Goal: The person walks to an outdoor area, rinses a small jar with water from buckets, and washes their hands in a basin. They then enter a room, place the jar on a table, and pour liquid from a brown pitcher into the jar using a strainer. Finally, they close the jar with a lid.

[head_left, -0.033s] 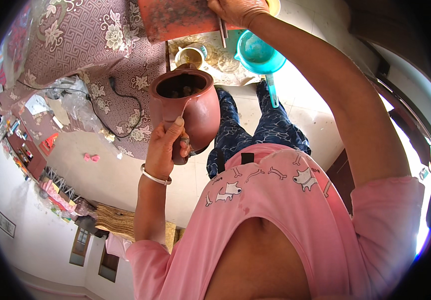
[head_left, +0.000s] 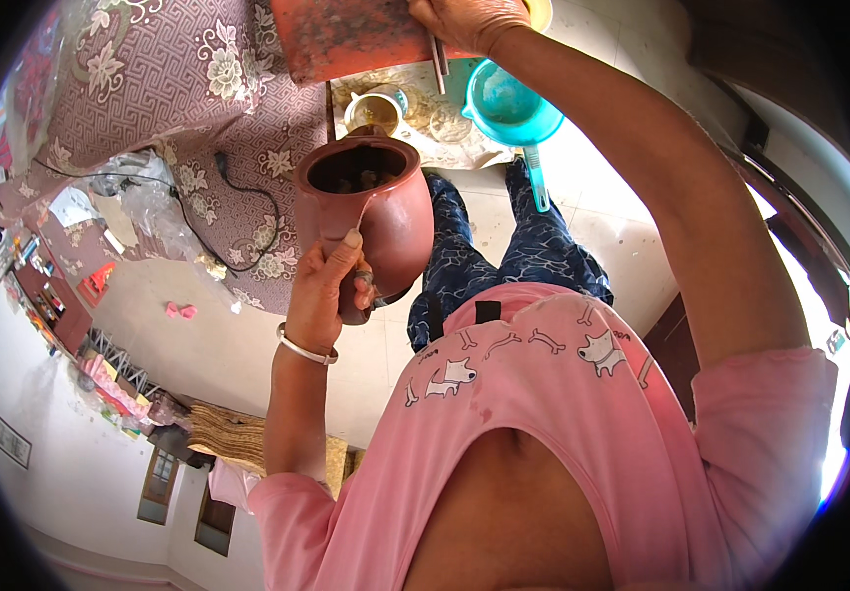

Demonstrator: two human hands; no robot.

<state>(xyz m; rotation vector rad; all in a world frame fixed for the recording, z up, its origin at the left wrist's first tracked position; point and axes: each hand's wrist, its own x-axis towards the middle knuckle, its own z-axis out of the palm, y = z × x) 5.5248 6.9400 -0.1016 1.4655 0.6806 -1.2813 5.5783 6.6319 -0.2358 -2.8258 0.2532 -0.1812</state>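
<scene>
Head view: the left hand (head_left: 318, 295) has its fingers closed round the handle of the brown pot (head_left: 397, 222), thumb up along the near side. The pot is left of picture centre, held in front of the trousers (head_left: 469, 236), mouth toward the camera. Some lumps (head_left: 366, 181) show inside; can't tell what they are. Thin pale streak on the neck, just above the thumb.

Right hand (head_left: 469, 20) is at the top edge, fingers curled, over the red board (head_left: 356, 44). Two thin sticks (head_left: 441, 69) poke out below it. Frame edge cuts off the fingers, so can't tell what they grip.

Beyond the pot: white cup (head_left: 374, 110) on a stained surface (head_left: 425, 82), teal dipper (head_left: 513, 97) to its right, handle pointing back at the wearer. Part of a yellow rim (head_left: 541, 14) shows just beside the right hand.

Left side: patterned cloth (head_left: 218, 118), black cord (head_left: 278, 219) looped on it, clear plastic (head_left: 164, 202) near the cord. Small pink item (head_left: 181, 309) on the floor (head_left: 223, 340). Bangle (head_left: 306, 348) on the left wrist.
</scene>
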